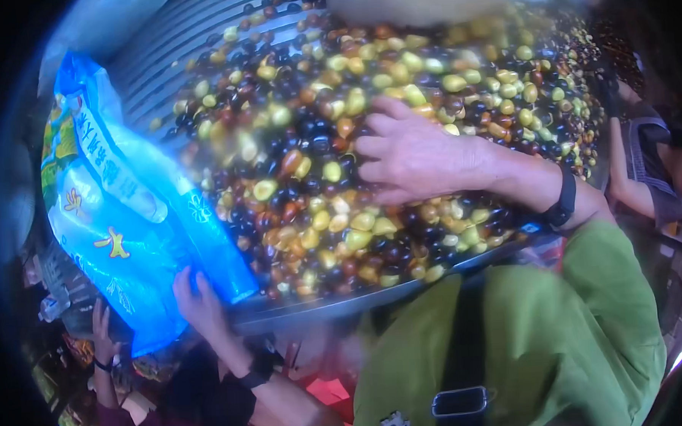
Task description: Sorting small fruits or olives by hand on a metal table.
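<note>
My right hand (410, 156), palm down with a black watch (562, 197) on its wrist, lies in a spread of glossy stones or beads (356, 238). These are yellow, amber, brown and near black. Its fingers are apart and bent, with the tips partly sunk among the pieces. My left hand (199, 305) touches the lower part of a blue plastic bag (148, 250), two fingers lying against its face. Whether it grips the plastic is not clear. The bag stands tilted at the left of the pile and bears print and yellow figures.
The pieces lie on a ridged metal surface (196, 33) with a raised front rim (345, 310). Another person's raised hand (103, 332) is beside the bag at lower left. A further person's arm (627, 172) shows at right. A blurred pale shape (423, 1) covers the top.
</note>
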Action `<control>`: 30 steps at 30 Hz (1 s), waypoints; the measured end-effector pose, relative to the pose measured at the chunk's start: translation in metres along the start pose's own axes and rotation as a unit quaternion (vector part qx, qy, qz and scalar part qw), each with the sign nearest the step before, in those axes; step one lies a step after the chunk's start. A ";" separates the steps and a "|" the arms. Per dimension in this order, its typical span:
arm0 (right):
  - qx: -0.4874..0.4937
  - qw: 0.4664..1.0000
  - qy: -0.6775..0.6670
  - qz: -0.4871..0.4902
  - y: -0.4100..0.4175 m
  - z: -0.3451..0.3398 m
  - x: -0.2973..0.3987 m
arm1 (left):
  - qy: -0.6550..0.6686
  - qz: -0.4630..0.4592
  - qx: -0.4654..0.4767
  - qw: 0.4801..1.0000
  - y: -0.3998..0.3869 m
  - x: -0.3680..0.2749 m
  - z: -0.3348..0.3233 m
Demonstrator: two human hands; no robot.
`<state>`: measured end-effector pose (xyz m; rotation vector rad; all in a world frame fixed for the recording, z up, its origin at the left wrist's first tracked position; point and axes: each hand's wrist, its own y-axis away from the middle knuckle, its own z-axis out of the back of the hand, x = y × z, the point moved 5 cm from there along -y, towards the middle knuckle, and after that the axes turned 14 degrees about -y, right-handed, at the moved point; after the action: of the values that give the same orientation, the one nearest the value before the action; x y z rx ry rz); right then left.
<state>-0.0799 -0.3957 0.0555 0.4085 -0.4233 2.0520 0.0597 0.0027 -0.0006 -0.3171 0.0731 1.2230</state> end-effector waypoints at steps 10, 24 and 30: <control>0.000 0.994 0.075 -0.084 0.081 0.060 -0.017 | 0.054 -0.002 0.013 0.998 -0.002 -0.011 0.000; -0.147 0.914 0.237 -0.293 0.172 0.139 -0.044 | 0.027 0.007 -0.067 0.997 0.009 -0.001 0.028; -0.088 0.976 -0.080 -0.182 0.094 0.074 0.012 | 0.175 -0.074 0.036 0.981 -0.010 -0.126 0.031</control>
<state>-0.1592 -0.4647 0.1143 0.5052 -0.5775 1.6182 0.0219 -0.1062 0.0591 -0.4648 0.3907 1.0053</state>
